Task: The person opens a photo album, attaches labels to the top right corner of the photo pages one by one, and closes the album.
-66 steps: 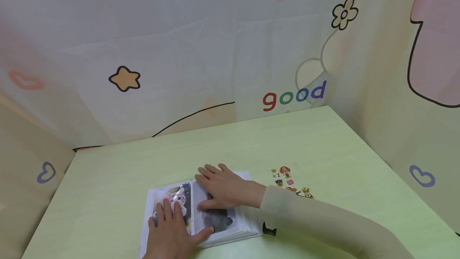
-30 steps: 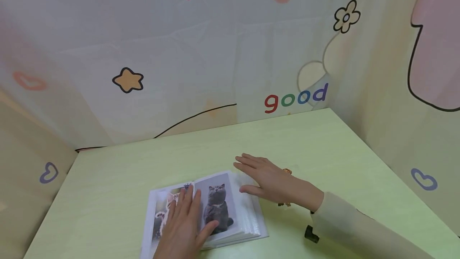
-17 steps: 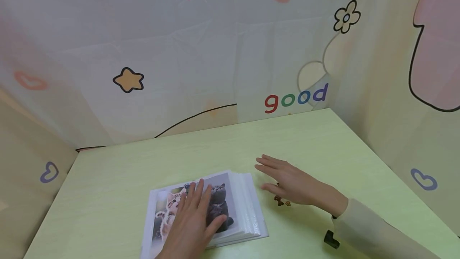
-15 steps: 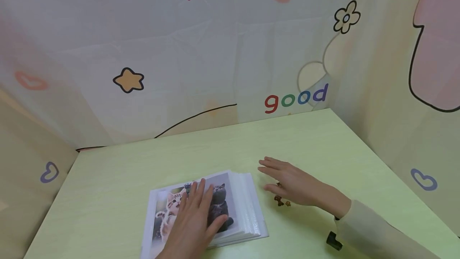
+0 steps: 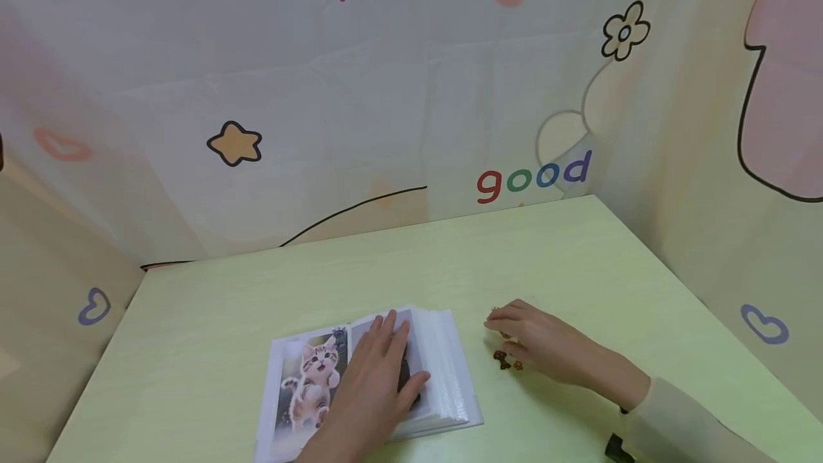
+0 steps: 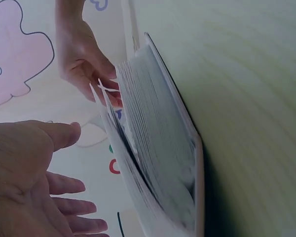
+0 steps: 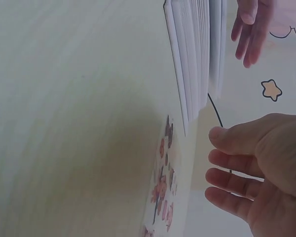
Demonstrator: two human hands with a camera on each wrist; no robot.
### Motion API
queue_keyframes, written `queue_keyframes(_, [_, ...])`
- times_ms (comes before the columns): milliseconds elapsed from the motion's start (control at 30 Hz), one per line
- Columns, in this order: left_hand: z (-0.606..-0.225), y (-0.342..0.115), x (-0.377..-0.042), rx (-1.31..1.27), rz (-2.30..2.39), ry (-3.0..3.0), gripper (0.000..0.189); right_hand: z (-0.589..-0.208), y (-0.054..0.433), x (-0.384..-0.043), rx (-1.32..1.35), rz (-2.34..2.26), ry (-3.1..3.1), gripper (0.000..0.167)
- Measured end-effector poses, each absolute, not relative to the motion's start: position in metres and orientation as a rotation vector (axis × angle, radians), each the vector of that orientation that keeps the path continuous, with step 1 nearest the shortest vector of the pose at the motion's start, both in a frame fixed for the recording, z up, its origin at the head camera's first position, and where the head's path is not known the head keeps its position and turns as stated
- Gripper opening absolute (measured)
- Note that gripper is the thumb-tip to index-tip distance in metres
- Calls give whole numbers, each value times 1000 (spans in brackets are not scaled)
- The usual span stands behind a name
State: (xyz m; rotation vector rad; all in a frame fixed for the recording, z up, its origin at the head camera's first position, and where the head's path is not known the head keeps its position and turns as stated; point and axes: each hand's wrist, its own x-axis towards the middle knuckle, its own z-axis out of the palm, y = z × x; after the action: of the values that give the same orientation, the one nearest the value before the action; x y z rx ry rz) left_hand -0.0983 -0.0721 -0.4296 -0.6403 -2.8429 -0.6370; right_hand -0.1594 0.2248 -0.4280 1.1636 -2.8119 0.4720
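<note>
A photo album (image 5: 458, 370) lies spread on the table, a kitten photo (image 5: 308, 384) on its left page. My left hand (image 5: 369, 384) is over the right-hand page with its fingers straight, hiding much of the grey cat photo (image 5: 403, 374). The left wrist view shows the album's stacked pages (image 6: 150, 113) edge-on. Right of the album, my right hand (image 5: 546, 341) hovers over a clear sticker sheet (image 5: 501, 359) with cartoon puppies, covering most of it. Its fingers (image 7: 232, 185) are loosely bent and hold nothing; the sheet's stickers (image 7: 162, 185) show below them.
The pale green table (image 5: 257, 299) extends behind and to both sides of the album. Printed cloth walls (image 5: 360, 91) with a star, hearts and the word "good" (image 5: 534, 177) enclose it. A small black piece (image 5: 617, 447) shows beneath my right sleeve (image 5: 684, 416).
My right hand has left the album page, moved right and come lower over the sticker sheet, fingers bending. My left hand has slid from the kitten photo to the right-hand page.
</note>
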Motion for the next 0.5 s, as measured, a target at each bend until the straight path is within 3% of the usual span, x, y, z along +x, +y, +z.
queue_keyframes(500, [-436, -20, -108, -834, -299, -2789, 60, -440, 226, -152, 1242, 400, -2708, 33])
